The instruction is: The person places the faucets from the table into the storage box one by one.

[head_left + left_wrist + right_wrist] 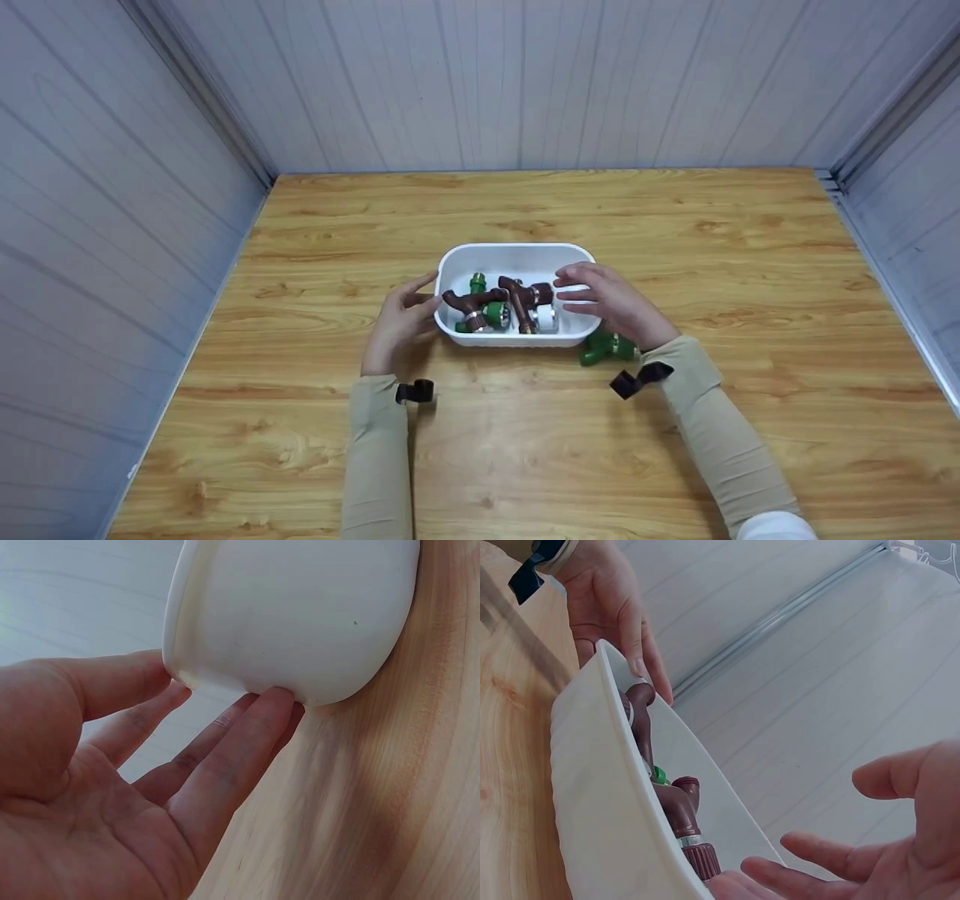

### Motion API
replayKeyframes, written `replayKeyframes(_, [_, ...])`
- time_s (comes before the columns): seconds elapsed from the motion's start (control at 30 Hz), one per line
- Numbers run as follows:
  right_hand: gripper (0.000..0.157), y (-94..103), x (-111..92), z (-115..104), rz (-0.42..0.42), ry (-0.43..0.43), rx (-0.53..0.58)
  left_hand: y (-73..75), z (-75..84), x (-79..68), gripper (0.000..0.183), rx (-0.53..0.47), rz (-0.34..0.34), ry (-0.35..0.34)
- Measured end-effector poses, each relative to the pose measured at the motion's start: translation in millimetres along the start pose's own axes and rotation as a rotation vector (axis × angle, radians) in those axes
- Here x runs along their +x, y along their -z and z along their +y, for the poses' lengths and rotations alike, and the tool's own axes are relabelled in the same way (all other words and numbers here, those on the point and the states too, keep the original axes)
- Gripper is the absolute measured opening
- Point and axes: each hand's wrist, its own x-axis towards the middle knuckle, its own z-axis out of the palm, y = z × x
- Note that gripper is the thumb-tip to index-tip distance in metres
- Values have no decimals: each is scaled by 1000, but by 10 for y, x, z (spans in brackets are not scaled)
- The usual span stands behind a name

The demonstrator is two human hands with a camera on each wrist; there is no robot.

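A white plastic basin (517, 341) stands mid-table with several plastic taps inside. Among them are a brown tap (468, 301) on the left, another brown tap (517, 304) with a ribbed collar, and green tap parts (495, 313) partly hidden beneath. My left hand (401, 322) touches the basin's left end, thumb at the rim and extended fingertips against the outer wall. Over the right end hovers my right hand (619, 304), its fingers spread and nothing held. A green tap (600, 347) lies on the table beside the basin, below my right hand.
The wood-grain table (480, 450) is bounded by a pale panelled wall (517, 90) behind and side walls left and right. Black straps with mounts (641, 379) sit on both sleeved wrists.
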Motion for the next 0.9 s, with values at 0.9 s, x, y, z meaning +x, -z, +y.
replayKeyframes(0.9, [41, 133, -282, -38, -33, 105, 86, 12, -15, 22, 44, 24, -6, -54])
